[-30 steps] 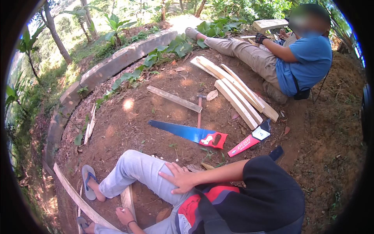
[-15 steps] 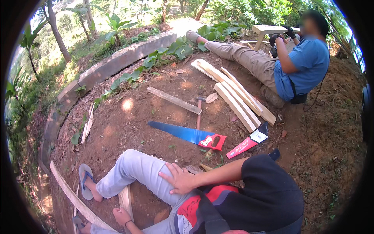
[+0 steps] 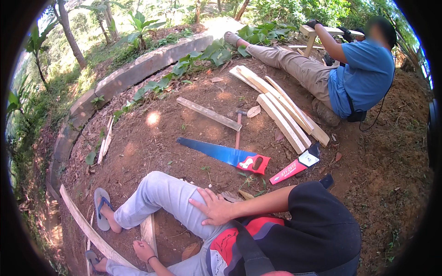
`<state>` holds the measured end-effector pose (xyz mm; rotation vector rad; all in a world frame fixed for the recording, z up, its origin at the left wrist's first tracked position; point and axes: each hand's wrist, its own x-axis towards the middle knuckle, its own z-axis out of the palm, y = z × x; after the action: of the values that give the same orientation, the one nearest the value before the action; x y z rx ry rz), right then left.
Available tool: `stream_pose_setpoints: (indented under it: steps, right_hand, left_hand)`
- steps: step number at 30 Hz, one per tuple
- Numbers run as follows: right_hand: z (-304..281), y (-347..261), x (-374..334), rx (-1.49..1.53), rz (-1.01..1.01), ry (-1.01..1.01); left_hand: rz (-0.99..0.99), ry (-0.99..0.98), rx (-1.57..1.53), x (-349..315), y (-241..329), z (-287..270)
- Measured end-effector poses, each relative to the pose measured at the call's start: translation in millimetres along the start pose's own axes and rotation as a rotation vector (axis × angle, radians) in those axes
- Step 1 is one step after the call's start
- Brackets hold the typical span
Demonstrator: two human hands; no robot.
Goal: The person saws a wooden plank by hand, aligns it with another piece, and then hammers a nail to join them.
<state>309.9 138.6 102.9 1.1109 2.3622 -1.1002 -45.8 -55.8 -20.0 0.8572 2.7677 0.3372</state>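
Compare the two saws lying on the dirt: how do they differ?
The blue-bladed saw lies bare, with its whole blade showing and a red and white handle. The other saw sits in a red cardboard sleeve with its dark handle toward the planks. The bare saw points left; the sleeved one slants up to the right. Both lie flat on the soil, in neither hand.

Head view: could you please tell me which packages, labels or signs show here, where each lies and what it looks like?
Cardboard saw sleeve: on the dirt right of the blue hand saw, a long narrow strip, red with a white and black end and light printing.
Saw handle: red with a white patch, at the blade's right end.
No screens or signs are in view.
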Motion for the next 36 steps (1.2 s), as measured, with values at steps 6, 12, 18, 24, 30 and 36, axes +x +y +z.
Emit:
stream_pose_setpoints:
  steps: [6,12,18,24,30,36]
  right_hand:
    - [-0.1,0.9,0.2,0.011,0.008,-0.003]
    - [1.0,2.4,1.0,0.023,-0.004,0.004]
    - [0.2,2.2,1.1,0.025,0.002,-0.004]
    - [1.6,2.2,3.3,0.026,0.015,-0.005]
    - [2.9,2.9,4.6,0.021,0.021,-0.028]
    - [1.4,0.7,3.8,0.017,0.017,-0.022]
  left_hand:
    - [-0.040,-0.007,0.044,1.7,-0.4,2.7]
    - [-0.094,-0.016,0.065,2.6,4.3,1.5]
    - [-0.129,-0.018,0.102,4.6,4.9,2.7]
    - [-0.166,-0.027,0.121,4.1,9.3,-0.7]
    - [-0.189,-0.064,0.135,6.4,8.4,1.8]
    - [-0.193,-0.042,0.144,6.4,5.5,4.5]
